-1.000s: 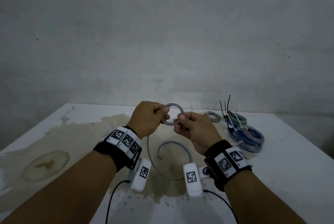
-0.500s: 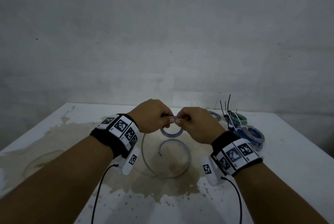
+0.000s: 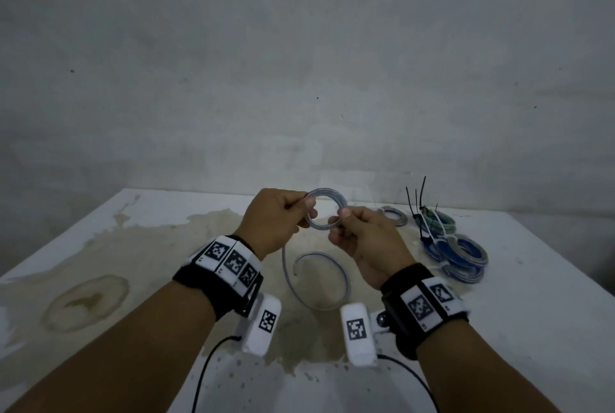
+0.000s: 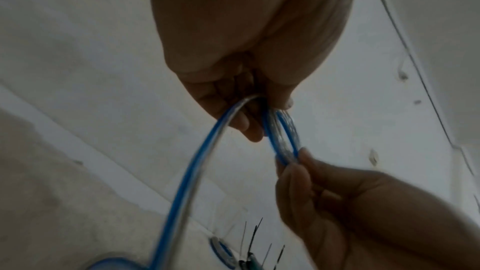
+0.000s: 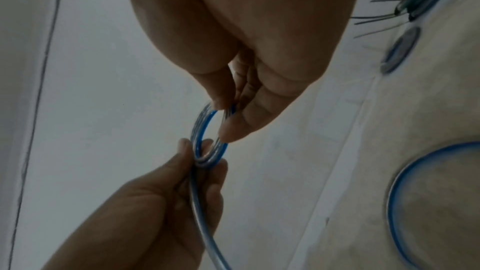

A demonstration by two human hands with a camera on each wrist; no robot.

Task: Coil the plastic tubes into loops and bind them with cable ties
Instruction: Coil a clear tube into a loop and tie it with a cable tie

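Both forearms are reaching forward, left hand [image 3: 278, 218] and right hand [image 3: 364, 233] pinching with curled fingers, thumbs nearly meeting.

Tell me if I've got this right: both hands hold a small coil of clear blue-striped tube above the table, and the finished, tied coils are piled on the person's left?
Not quite. The left hand and right hand do hold the small coil above the table, but the finished coils lie on the person's right, as the head view shows.
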